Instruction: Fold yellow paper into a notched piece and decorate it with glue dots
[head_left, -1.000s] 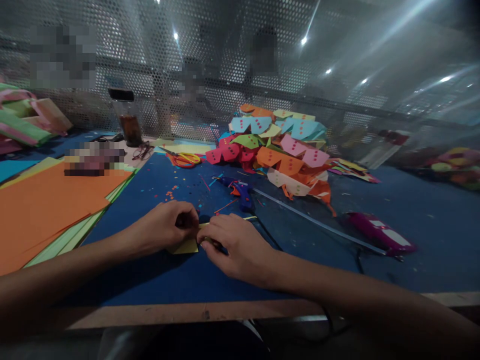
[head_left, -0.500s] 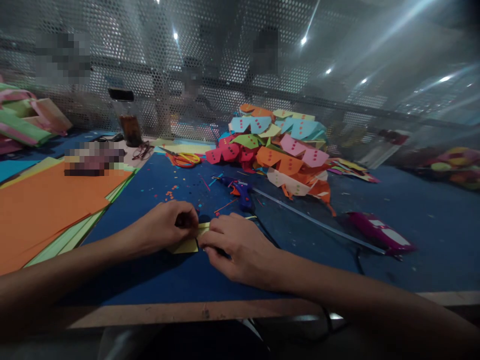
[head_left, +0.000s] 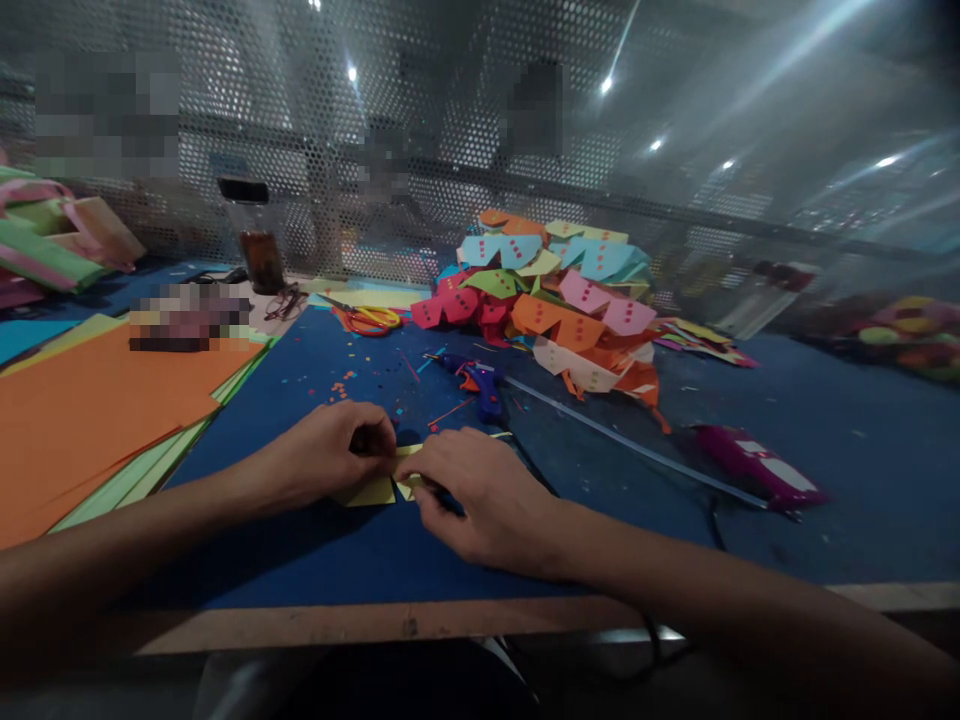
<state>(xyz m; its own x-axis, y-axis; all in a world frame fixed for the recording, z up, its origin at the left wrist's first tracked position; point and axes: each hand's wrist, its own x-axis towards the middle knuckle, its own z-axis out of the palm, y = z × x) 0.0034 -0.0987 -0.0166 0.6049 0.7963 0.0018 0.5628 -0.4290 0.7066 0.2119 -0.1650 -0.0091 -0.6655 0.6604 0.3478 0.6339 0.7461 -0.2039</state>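
A yellow paper piece with angled cut edges lies on the blue table surface in front of me. My left hand pinches its upper edge, thumb and forefinger together. From the other side, my right hand has its fingers closed on the paper and covers most of that half. The fingertips of both hands are close together near the paper's middle. Just beyond my right hand lies a blue glue gun, with a long translucent glue stick extending from its back.
Folded colored paper shapes with dots are heaped behind the glue gun. Orange-handled scissors lie at the back. Orange sheets are stacked left, near a bottle. A purple object lies right. Paper scraps dot the table.
The fingers of my right hand have shifted slightly, and more of the yellow paper shows between my hands. My left hand stays in place.
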